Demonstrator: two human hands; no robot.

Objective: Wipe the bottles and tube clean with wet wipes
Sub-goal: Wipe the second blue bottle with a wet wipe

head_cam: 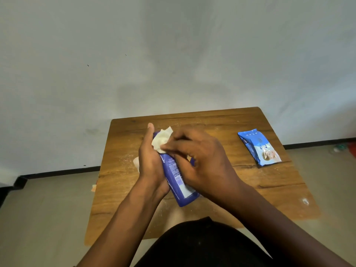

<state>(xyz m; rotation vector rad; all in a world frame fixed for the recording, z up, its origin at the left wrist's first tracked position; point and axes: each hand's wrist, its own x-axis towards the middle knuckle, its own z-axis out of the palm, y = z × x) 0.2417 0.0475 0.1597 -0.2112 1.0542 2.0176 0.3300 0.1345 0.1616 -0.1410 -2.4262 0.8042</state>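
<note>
Item one, nearest: blue plastic bottle (178,182), tilted above the wooden table (250,182). We are cradling it along its side in our left hand (150,160). It is likely light, stiff and slick once wet, so mid-body is probably the safest hold.

Item two: wet wipe (161,140), soft and crumpled. Our right hand (198,160) is pinching it against the bottle's upper end.

Item three, farther right: wipes packet (259,147), lying flat.

wooden table (250,189), dusty white specks | pale wall (173,45) | black baseboard (61,171) | beige floor (38,218)
</note>
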